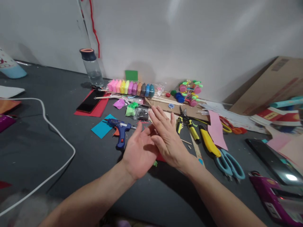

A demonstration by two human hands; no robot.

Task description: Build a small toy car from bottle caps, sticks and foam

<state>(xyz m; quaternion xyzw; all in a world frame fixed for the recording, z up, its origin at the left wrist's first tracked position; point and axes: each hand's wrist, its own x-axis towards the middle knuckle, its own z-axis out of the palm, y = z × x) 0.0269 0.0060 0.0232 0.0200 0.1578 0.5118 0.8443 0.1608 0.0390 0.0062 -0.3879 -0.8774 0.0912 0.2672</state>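
My left hand (138, 151) lies palm up over the dark table, fingers stretched out. My right hand (167, 135) rests flat across its fingertips, palm down, fingers extended; whether anything is pressed between the palms is hidden. A bit of red paper (161, 157) and a small green scrap (155, 163) show under the hands. A blue hot glue gun (120, 129) lies just left of them, and yellow-handled pliers (187, 123) lie just right.
Coloured clay packets (130, 87) line the wall beside a water bottle (92, 67). A phone (91, 101) lies on red paper. A yellow cutter (209, 142), blue scissors (229, 164), pink paper (216, 129), a cardboard box (272, 85) and a white cable (56, 132) surround the spot.
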